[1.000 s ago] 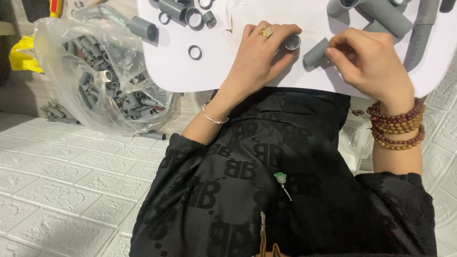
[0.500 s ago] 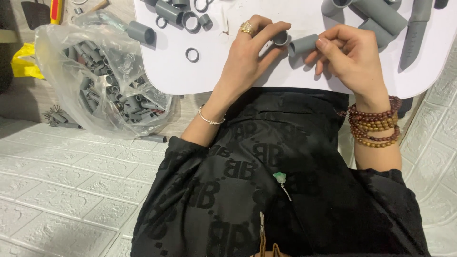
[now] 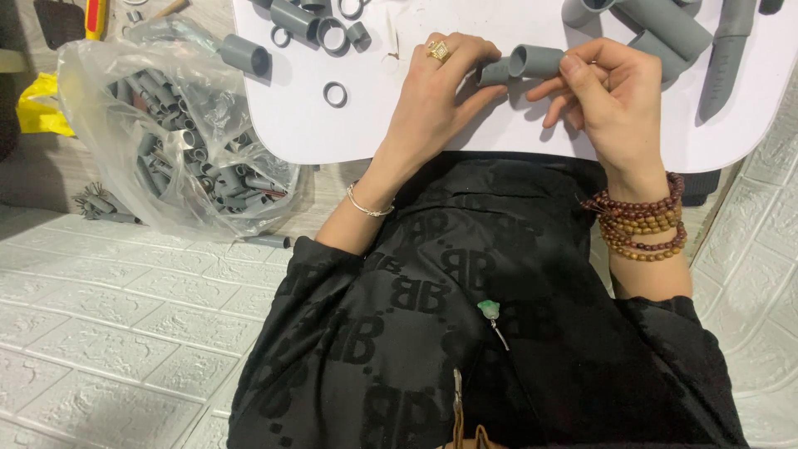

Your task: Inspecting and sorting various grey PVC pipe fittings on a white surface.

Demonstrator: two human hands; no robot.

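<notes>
my left hand (image 3: 432, 100) covers most of the smaller grey piece (image 3: 495, 73), so i cannot tell its shape or whether it sits inside the short grey pipe (image 3: 540, 60) that my right hand (image 3: 611, 100) pinches. the pipe's far end is hidden behind those fingertips. along the top edge the larger grey pipes (image 3: 665, 21) and ring fittings (image 3: 320, 17) are cut off. at left, the parts in the clear plastic bag (image 3: 166, 133) blur together, too tangled to count.
</notes>
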